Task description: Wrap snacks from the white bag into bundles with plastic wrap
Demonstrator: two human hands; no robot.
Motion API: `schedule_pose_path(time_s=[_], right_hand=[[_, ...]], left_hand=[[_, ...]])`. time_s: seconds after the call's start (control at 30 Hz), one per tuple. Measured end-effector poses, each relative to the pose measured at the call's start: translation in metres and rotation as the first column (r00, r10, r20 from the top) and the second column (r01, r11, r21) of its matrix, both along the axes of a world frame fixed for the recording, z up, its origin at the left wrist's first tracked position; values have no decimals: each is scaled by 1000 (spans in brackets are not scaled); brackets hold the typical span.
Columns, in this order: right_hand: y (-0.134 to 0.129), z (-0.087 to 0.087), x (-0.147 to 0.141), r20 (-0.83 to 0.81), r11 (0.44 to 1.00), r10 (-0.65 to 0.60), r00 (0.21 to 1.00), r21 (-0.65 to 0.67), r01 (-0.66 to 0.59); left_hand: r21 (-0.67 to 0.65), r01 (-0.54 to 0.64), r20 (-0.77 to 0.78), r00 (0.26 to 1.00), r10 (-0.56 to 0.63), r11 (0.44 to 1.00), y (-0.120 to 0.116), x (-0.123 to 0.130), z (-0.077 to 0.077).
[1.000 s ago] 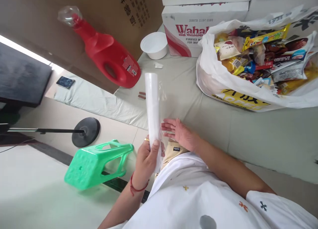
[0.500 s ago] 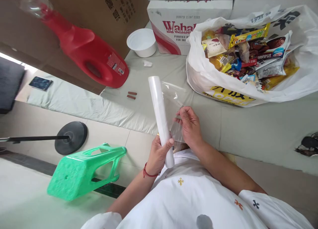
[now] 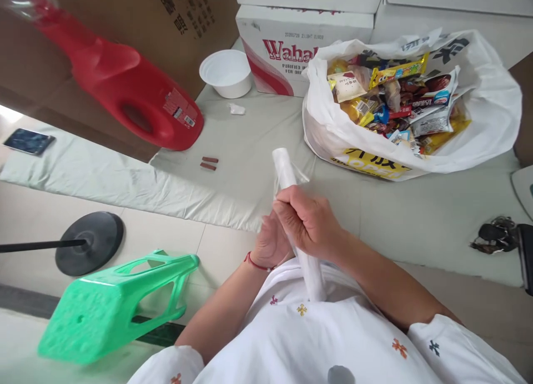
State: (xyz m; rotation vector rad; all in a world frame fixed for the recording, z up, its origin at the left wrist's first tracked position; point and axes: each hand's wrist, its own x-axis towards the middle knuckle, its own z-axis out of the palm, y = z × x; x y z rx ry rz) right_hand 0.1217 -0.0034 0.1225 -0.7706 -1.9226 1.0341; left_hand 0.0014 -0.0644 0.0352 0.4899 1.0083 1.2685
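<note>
A white roll of plastic film [image 3: 311, 276] slants across in front of me, its lower end against my white shirt. Thin clear film shows near its upper end. My right hand [image 3: 308, 220] is closed over the middle of the roll, fingers curled. Beside and partly behind the roll is my left hand [image 3: 272, 242], with a red string bracelet on the wrist. Its thumb is raised and blurred, and its other fingers are hidden behind my right hand and the roll.
Ahead on the cloth-covered surface [image 3: 250, 134] stand a white bag of packaged snacks [image 3: 333, 142], a white bowl [image 3: 227, 87], a Wahaha carton [image 3: 266, 67] and a red jug [image 3: 166, 115]. Two brown strips [image 3: 209, 163] lie nearer. A green stool [image 3: 95, 312] is on the floor at left.
My right hand has moved left from the loose film onto the roll. The roll has shifted right and lower, and my left thumb has come off it. The view has turned slightly.
</note>
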Motion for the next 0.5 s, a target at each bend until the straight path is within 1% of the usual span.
schedule_pose_path(time_s=[0.07, 0.1, 0.17, 0.23, 0.27, 0.3, 0.37, 0.43, 0.5], right_hand=[[0, 11, 9, 39, 987, -72, 997, 146, 65], [1, 16, 17, 55, 968, -129, 990, 221, 114], [3, 26, 35, 89, 914, -258, 962, 347, 213], [7, 35, 52, 101, 853, -371, 923, 431, 296], [8, 38, 57, 98, 828, -406, 909, 461, 320], [9, 40, 60, 95, 810, -424, 901, 485, 330], [9, 42, 62, 96, 781, -419, 903, 545, 304], [6, 44, 61, 124, 752, -409, 904, 608, 256], [1, 48, 63, 149, 726, -433, 889, 642, 246]], left_hand=[[11, 51, -2, 999, -51, 999, 8, -3, -1], [6, 75, 18, 997, -75, 997, 11, -6, -3], [4, 93, 95, 991, -93, 996, 13, -13, -8], [18, 87, 204, 975, -89, 996, 14, -18, -12], [21, 85, 260, 962, -88, 996, 13, -19, -13], [20, 93, 312, 945, -95, 995, 13, -18, -13], [15, 120, 368, 923, -117, 993, 14, -11, -10], [-1, 151, 331, 933, -142, 989, 17, -2, -5], [-31, 182, 255, 952, -168, 983, 19, 3, -2]])
